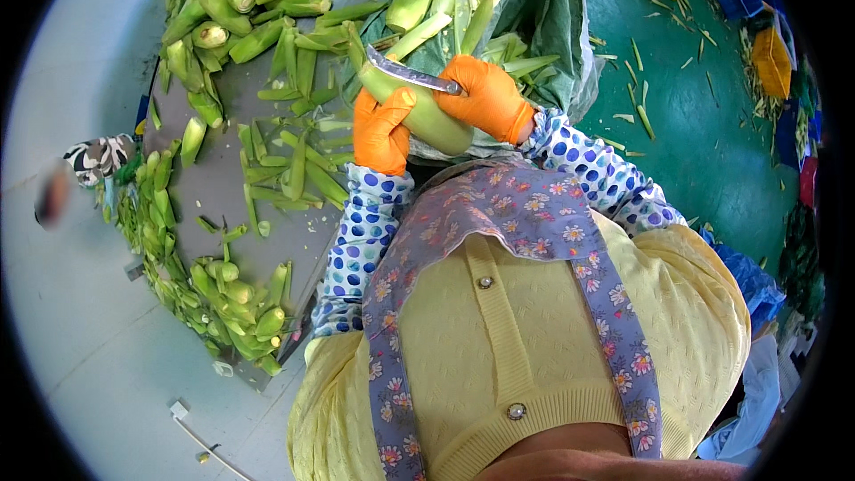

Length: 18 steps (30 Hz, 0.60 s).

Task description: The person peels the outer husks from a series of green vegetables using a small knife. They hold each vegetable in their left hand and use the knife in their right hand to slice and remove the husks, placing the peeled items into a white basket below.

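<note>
yellow cardigan [450,325] nearest, left hand [380,136] clasps a green ear [432,121] while right hand [485,100] grips a knife [411,73], apparently mid-cut, needing steady pressure next.

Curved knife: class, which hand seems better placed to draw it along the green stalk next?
The right hand, probably: it grips the curved knife across the green stalk, while the left hand holds the stalk's side.

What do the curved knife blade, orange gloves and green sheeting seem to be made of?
Curved knife blade: likely steel, smooth and shiny, going by its silvery glint. Orange gloves: probably thin rubber, latex or nitrile, fairly matte, close-fitting with fine wrinkles. Green sheeting: perhaps plastic, slight sheen, crisp folds.
</note>
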{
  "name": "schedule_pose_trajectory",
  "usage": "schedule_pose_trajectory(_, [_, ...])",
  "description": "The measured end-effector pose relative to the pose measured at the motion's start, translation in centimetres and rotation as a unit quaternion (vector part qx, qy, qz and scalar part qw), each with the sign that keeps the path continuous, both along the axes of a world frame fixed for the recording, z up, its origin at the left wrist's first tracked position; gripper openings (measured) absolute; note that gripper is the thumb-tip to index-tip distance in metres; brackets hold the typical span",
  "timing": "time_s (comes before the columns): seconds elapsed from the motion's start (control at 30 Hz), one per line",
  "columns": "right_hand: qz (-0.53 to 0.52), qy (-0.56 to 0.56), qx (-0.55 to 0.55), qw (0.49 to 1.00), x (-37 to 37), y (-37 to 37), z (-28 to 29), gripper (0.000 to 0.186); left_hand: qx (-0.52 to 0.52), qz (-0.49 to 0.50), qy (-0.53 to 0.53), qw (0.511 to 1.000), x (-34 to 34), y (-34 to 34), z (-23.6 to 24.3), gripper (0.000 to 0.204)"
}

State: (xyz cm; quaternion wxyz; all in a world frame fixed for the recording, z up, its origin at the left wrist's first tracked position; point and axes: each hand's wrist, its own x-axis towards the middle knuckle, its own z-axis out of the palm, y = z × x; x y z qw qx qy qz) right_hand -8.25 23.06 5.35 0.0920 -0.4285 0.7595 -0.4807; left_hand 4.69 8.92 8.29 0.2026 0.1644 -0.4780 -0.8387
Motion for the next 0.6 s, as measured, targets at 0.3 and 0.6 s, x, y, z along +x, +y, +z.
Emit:
schedule_pose_trajectory(0.3, [-0.047,-0.403,-0.071,0.911,-0.8,0.1,-1.0,0.016,0.016,-0.073,0.05,0.996,-0.1,-0.1,1.9,0.064])
schedule_pose_trajectory(0.6, [-0.093,-0.625,-0.199,0.749,-6.6,4.5,-5.2,0.022,0.022,0.044,0.005,0.999,3.0,-4.0,-8.4,0.043])
